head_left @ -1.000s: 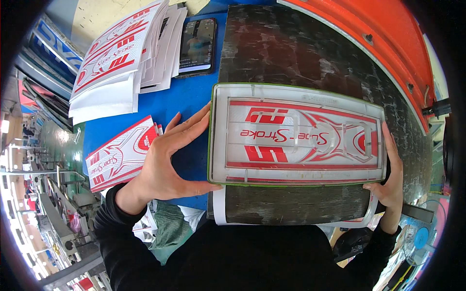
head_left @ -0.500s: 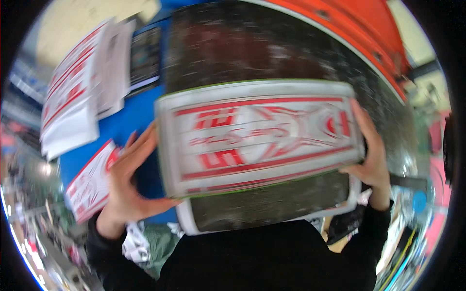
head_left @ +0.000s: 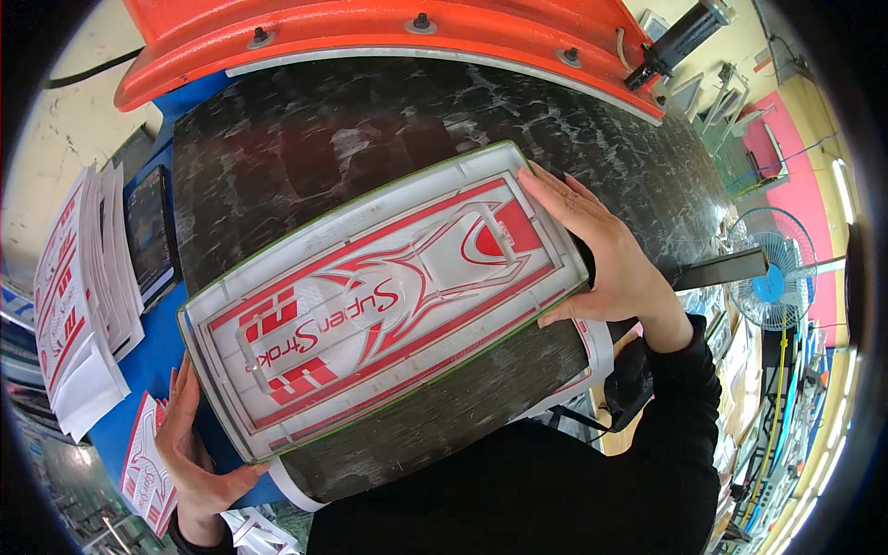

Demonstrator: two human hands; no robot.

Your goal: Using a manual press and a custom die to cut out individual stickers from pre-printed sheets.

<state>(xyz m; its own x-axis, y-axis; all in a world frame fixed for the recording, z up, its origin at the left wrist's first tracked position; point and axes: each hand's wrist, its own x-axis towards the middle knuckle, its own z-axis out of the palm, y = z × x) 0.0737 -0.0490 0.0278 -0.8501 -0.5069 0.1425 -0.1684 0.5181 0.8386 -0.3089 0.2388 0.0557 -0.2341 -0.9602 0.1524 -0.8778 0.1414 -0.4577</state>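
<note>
A clear rectangular cutting die with a thin green edge lies slantwise, its right end farther away. Through it shows a white sheet with red print; whether die and sheet touch, I cannot tell. My left hand grips the die's left end, thumb at the near corner and fingers along the side. At the opposite end my right hand holds on, fingers over the far corner and thumb at the near edge. Beneath is a scratched black board. White sheet margin sticks out on the near side.
On the blue surface at left stand a stack of printed sheets, a dark phone and a loose red-and-white piece. An orange machine part with bolts spans the far edge. A fan is at right.
The die has turned, its right end going away and its left end coming nearer, with both hands still on it. The view has shifted, bringing more of the orange machine into sight.
</note>
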